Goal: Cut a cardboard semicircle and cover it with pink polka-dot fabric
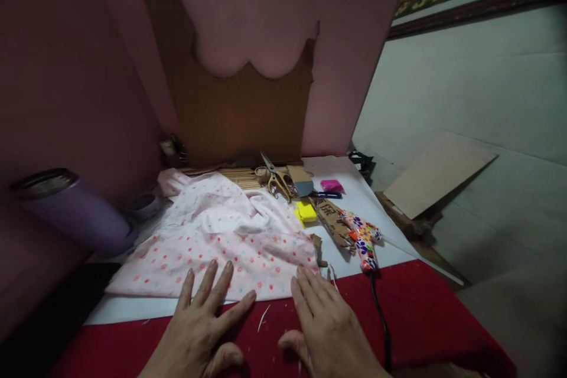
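Note:
A pale pink dotted cloth (248, 257) lies on the table, smooth along its front edge and rumpled further back. My left hand (204, 319) rests flat with fingers spread, its fingertips on the cloth's front edge. To the right, my right hand (325, 319) also lies flat, fingers stretched out, fingertips at the cloth's front right corner and thumb apart on the red cloth (425, 313). Neither hand holds anything. Close to the right hand is a flower-patterned glue gun (364, 242) with a black cord running toward the front.
Behind the dotted cloth lie gold-handled scissors (278, 177), a yellow packet (305, 211), a pink packet (331, 186), a blue cutter (328, 195) and a torn cardboard strip (331, 221). Cut cardboard (243, 112) leans against the wall. A purple tumbler (80, 209) stands left.

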### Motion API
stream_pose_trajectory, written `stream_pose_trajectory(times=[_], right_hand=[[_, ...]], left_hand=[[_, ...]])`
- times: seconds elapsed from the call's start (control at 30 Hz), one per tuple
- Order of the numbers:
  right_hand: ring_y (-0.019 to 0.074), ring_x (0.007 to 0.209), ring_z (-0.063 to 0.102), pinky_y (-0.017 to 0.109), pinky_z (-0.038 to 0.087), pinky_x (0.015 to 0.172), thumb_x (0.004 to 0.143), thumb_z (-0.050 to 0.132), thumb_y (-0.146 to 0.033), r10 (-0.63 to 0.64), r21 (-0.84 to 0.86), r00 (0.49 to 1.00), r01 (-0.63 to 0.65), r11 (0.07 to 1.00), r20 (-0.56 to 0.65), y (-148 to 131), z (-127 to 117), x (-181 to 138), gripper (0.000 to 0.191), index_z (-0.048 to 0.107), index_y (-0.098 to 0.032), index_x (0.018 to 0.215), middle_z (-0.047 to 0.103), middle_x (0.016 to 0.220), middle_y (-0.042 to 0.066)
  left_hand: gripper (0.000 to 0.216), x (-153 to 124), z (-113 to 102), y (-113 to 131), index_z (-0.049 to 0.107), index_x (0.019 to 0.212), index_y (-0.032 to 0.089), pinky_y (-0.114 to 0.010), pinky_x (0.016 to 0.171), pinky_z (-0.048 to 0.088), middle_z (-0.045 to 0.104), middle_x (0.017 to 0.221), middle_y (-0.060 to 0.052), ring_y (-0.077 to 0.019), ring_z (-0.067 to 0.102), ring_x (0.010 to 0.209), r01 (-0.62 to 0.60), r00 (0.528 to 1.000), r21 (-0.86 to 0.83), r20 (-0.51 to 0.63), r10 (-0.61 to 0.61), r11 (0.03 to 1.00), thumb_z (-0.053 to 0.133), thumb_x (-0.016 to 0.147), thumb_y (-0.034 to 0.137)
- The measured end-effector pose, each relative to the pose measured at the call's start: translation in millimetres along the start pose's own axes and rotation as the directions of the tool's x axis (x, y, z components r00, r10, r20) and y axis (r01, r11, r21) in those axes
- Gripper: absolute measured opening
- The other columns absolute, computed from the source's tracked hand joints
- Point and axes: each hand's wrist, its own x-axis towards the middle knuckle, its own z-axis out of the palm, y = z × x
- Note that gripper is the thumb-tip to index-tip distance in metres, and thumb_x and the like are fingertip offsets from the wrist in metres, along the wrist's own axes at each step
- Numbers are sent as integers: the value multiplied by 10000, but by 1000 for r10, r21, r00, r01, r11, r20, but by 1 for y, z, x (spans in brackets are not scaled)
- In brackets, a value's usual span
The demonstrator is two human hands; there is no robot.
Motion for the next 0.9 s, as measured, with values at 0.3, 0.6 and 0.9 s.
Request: stream_pose_trajectory(times=[0.3,0.6,0.9], right_hand=[[337,1032,602,425,506,828,825,436,-589,2,-21,1000,-2,1000,-29,1,-2,-1,669,648,-9,1082,627,1126,238],[330,958,644,401,541,766,853,384,-572,-33,-85,995,25,996,-90,-1,-1,1,652,687,-15,1005,666,1050,228],[300,903,671,364,561,717,919,234,-502,-78,-156,984,53,986,-159,1,0,3,671,724,-44,925,699,984,194]], left_hand=[[713,-4,-14,2,357,1365,333,-644,849,412,452,1360,-213,-458,393,1228,44,999,64,4,-44,997,459,731,644],[693,45,-16,0,192,1418,291,-545,1058,240,269,1480,-72,-294,217,1353,46,975,-247,223,11,968,336,818,606],[606,-30,4,-59,389,1362,188,-519,1020,311,317,1448,-206,-370,239,1331,516,842,44,154,-517,855,398,855,518]])
